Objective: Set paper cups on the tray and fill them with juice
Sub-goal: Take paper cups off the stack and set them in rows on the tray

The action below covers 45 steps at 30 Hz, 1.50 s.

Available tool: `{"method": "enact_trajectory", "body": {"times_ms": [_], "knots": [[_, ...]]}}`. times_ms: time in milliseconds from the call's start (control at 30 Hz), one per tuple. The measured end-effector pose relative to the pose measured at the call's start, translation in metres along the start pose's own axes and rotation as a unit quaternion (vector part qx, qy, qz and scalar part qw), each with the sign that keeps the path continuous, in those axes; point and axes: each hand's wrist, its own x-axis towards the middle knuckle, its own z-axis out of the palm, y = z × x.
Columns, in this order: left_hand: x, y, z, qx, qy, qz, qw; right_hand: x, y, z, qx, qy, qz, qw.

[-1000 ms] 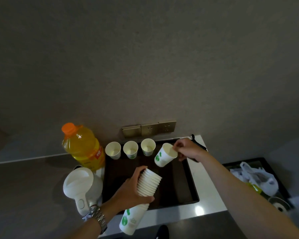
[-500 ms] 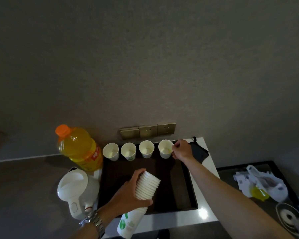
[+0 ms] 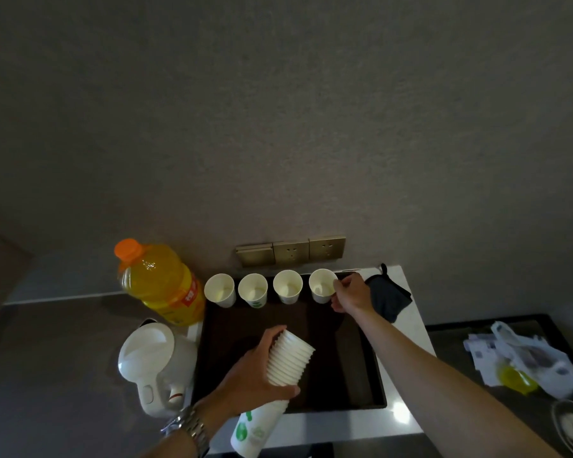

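Several white paper cups stand in a row along the far edge of the dark tray (image 3: 361, 368). My right hand (image 3: 349, 294) pinches the rim of the rightmost cup (image 3: 321, 285), which stands upright on the tray. My left hand (image 3: 255, 371) grips a tilted stack of paper cups (image 3: 286, 360) above the tray's near part. A large bottle of orange juice (image 3: 161, 282) with an orange cap stands left of the tray.
A white electric kettle (image 3: 153, 363) sits at the tray's left, below the bottle. A dark cloth (image 3: 389, 299) lies right of the tray. Gold wall sockets (image 3: 291, 252) are behind the cups. A plastic bag (image 3: 530, 358) lies on the dark surface at right.
My right hand carried a cup to the far right of the row and set it down upright on the tray. My left hand kept holding the stack.
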Motion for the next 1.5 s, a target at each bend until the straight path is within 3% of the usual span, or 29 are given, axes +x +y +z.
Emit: {"method": "enact_trajectory", "body": {"times_ms": [233,267,333,433,567,1133,1500], "knots": [[0.004,0.0,0.002,-0.007,-0.013,0.003,1.0,-0.022,0.002,-0.005,-0.114,0.093,-0.097,0.984],[0.005,0.0,0.002,-0.007,-0.012,0.007,1.0,-0.026,0.0,-0.004,-0.102,0.066,-0.098,0.988],[0.005,0.001,0.003,-0.004,-0.012,0.016,1.0,-0.038,-0.005,-0.004,-0.086,-0.071,-0.061,0.992],[0.005,0.003,0.003,-0.001,-0.008,0.025,1.0,-0.054,-0.006,-0.006,-0.148,-0.287,-0.035,0.946],[0.003,0.007,0.002,-0.003,0.0,0.037,0.999,-0.064,0.001,-0.005,-0.189,-0.363,-0.108,0.906],[0.005,0.02,0.014,0.022,-0.014,0.066,0.998,-0.065,0.008,-0.028,-0.204,-0.362,-0.126,0.901],[0.005,0.017,0.022,0.042,-0.026,0.044,0.998,-0.032,0.001,-0.084,-0.146,-0.191,-0.07,0.968]]}}
